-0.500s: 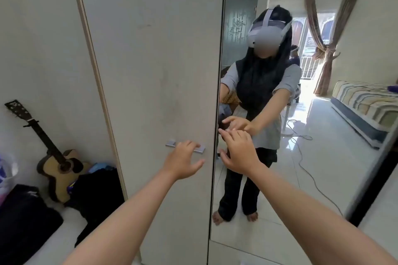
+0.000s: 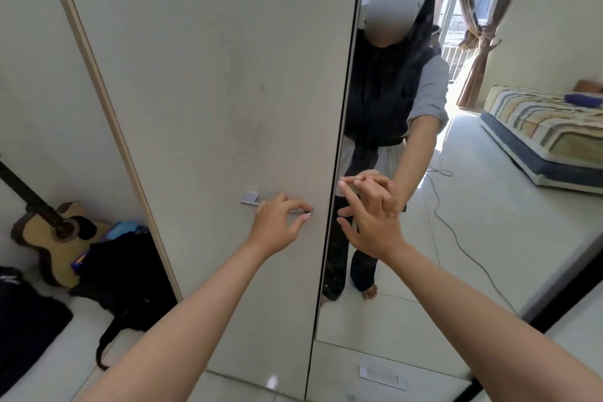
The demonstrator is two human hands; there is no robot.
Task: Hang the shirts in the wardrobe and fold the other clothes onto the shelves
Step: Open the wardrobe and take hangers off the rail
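Both hands are up at the wardrobe: left hand point(image 2: 280, 221) fingers curl round the metal door handle point(image 2: 253, 200), right hand point(image 2: 372, 218) fingers are spread loose against the mirror door point(image 2: 456, 238) beside it.

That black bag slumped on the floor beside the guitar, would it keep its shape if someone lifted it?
Probably not. The black bag sags in soft folds, so it likely flops when lifted. Its loose strap trails across the floor and would probably dangle. It leans against the guitar, so pulling it away might nudge the instrument.
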